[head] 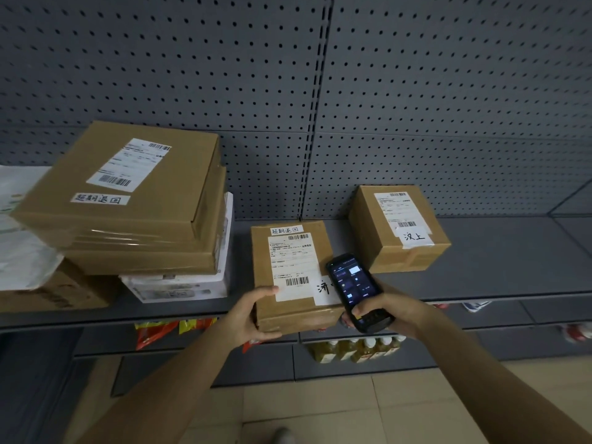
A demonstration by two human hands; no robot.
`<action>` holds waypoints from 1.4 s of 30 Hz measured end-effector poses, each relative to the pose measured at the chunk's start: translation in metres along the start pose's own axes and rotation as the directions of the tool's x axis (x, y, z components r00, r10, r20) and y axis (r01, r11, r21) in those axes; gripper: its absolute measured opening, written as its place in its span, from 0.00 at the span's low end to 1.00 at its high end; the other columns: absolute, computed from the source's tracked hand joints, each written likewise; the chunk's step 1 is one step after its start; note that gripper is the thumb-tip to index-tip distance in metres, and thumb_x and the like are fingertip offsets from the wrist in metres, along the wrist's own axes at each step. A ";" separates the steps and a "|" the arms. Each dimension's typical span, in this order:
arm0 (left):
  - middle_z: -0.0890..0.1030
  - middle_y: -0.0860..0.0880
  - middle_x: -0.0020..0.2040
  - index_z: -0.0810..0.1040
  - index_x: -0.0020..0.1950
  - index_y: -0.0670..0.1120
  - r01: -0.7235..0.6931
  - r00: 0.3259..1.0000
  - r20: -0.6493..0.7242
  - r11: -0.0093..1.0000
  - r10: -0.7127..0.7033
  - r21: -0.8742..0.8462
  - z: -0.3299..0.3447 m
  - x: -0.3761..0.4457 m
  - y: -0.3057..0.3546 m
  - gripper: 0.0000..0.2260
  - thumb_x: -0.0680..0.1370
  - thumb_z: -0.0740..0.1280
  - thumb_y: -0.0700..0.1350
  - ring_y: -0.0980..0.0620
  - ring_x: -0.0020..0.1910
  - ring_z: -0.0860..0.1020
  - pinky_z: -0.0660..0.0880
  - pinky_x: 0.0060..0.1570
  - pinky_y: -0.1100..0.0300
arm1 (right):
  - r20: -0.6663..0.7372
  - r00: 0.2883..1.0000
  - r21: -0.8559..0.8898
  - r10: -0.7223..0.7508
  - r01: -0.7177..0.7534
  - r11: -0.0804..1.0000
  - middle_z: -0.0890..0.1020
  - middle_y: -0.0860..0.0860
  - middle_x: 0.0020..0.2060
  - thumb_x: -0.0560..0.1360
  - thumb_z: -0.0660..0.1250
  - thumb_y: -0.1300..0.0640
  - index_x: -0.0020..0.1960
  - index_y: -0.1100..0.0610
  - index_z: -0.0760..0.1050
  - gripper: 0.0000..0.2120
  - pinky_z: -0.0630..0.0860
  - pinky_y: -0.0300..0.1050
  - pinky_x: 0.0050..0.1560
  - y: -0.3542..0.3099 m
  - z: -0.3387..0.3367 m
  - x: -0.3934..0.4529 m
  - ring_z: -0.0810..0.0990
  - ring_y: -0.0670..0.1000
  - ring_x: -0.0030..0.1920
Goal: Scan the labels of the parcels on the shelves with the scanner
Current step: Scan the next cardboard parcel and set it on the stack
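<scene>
A brown cardboard parcel [290, 302] with a white barcode label sits at the front edge of the grey shelf [499, 274]. My left hand [248, 317] grips its left front corner, thumb on the label. My right hand [389, 312] holds a black handheld scanner [355, 291] with a lit screen, over the parcel's right front corner. A smaller labelled box [397, 229] stands further back to the right. A large flat labelled box [128, 200] tops a stack on the left.
Beneath the large box lie a white carton [182, 285] and another brown box [54, 296], with white mailer bags [19, 238] at far left. A pegboard wall backs the shelf. Lower shelves hold red and yellow snack bags [160, 331] and bottles [355, 349]. Tiled floor below.
</scene>
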State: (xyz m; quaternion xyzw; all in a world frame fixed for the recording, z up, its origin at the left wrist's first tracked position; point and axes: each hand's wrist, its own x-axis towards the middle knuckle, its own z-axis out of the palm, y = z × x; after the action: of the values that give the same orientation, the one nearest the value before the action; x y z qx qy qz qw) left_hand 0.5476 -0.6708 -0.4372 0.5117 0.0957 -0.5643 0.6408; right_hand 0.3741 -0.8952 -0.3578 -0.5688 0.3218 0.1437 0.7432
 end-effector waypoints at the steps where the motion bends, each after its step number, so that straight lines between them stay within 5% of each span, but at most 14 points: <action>1: 0.75 0.41 0.64 0.73 0.65 0.48 -0.019 1.000 -0.011 1.000 0.019 0.004 0.005 -0.003 -0.001 0.29 0.65 0.77 0.44 0.38 0.63 0.73 0.72 0.60 0.32 | -0.005 1.000 -0.009 -0.001 0.001 1.000 0.82 0.64 0.51 0.60 0.73 0.71 0.68 0.59 0.67 0.38 0.79 0.54 0.49 -0.001 0.001 -0.004 0.83 0.62 0.49; 7: 0.79 0.42 0.61 0.74 0.66 0.45 -0.198 0.979 -0.029 0.974 0.202 0.108 0.049 -0.030 0.006 0.33 0.61 0.75 0.45 0.42 0.60 0.78 0.78 0.57 0.43 | -0.115 0.991 0.018 -0.072 0.075 0.997 0.83 0.60 0.52 0.55 0.76 0.66 0.65 0.58 0.70 0.39 0.81 0.53 0.49 -0.022 -0.003 -0.045 0.83 0.60 0.52; 9: 0.80 0.41 0.60 0.73 0.67 0.43 -0.274 0.958 -0.052 0.952 0.284 0.137 0.065 -0.040 0.018 0.39 0.57 0.77 0.47 0.42 0.59 0.79 0.80 0.54 0.45 | -0.101 0.987 0.159 -0.129 0.144 0.977 0.86 0.59 0.44 0.61 0.72 0.71 0.59 0.63 0.73 0.27 0.82 0.45 0.38 -0.038 0.002 -0.065 0.86 0.56 0.43; 12: 0.81 0.40 0.61 0.71 0.68 0.39 -0.400 0.911 -0.049 0.906 0.410 0.137 0.089 -0.056 0.037 0.44 0.53 0.78 0.47 0.41 0.58 0.81 0.81 0.47 0.49 | -0.059 0.974 0.341 -0.217 0.224 0.913 0.85 0.61 0.42 0.69 0.66 0.73 0.56 0.67 0.75 0.15 0.84 0.46 0.43 -0.067 0.015 -0.108 0.86 0.56 0.41; 15: 0.79 0.39 0.64 0.68 0.69 0.39 -0.510 0.856 -0.036 0.854 0.516 0.106 0.113 -0.075 0.055 0.47 0.51 0.79 0.45 0.40 0.59 0.80 0.80 0.44 0.50 | 0.000 0.960 0.385 -0.280 0.259 0.886 0.84 0.63 0.46 0.65 0.68 0.74 0.58 0.67 0.74 0.22 0.83 0.49 0.46 -0.090 0.028 -0.152 0.85 0.59 0.44; 22: 0.78 0.45 0.51 0.66 0.52 0.48 -0.685 0.726 -0.009 0.724 0.688 0.077 0.165 -0.127 0.085 0.34 0.49 0.74 0.43 0.45 0.50 0.78 0.75 0.42 0.52 | 0.150 0.947 0.225 -0.283 0.246 0.943 0.83 0.66 0.51 0.61 0.71 0.71 0.56 0.71 0.77 0.22 0.81 0.49 0.51 -0.106 0.053 -0.223 0.84 0.59 0.45; 27: 0.76 0.44 0.49 0.64 0.56 0.46 -0.742 0.669 0.036 0.663 0.742 0.101 0.184 -0.148 0.097 0.36 0.50 0.73 0.40 0.46 0.45 0.78 0.74 0.38 0.55 | 0.134 0.931 0.311 -0.339 0.285 0.907 0.81 0.68 0.47 0.68 0.66 0.74 0.55 0.75 0.75 0.15 0.82 0.49 0.44 -0.118 0.066 -0.244 0.83 0.59 0.42; 31: 0.75 0.45 0.48 0.63 0.60 0.46 -0.740 0.671 0.048 0.663 0.740 0.113 0.188 -0.156 0.102 0.42 0.48 0.73 0.43 0.46 0.44 0.78 0.76 0.40 0.55 | 0.112 0.933 0.318 -0.342 0.292 0.902 0.81 0.67 0.48 0.70 0.64 0.74 0.62 0.77 0.70 0.21 0.84 0.48 0.43 -0.121 0.073 -0.247 0.84 0.58 0.41; 42: 0.74 0.47 0.46 0.62 0.57 0.46 -0.736 0.676 0.074 0.669 0.733 0.104 0.180 -0.158 0.105 0.40 0.47 0.73 0.43 0.47 0.44 0.77 0.75 0.43 0.52 | 0.075 0.936 0.334 -0.344 0.302 0.893 0.78 0.67 0.50 0.71 0.63 0.74 0.58 0.72 0.71 0.16 0.84 0.48 0.40 -0.118 0.090 -0.250 0.84 0.58 0.37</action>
State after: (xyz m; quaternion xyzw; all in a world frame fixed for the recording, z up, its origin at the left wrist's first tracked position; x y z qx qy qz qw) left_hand 0.4976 -0.7266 -0.1862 0.5385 -0.1620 -0.2702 0.7815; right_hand 0.2832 -0.8096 -0.0952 -0.4765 0.1917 0.0016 0.8580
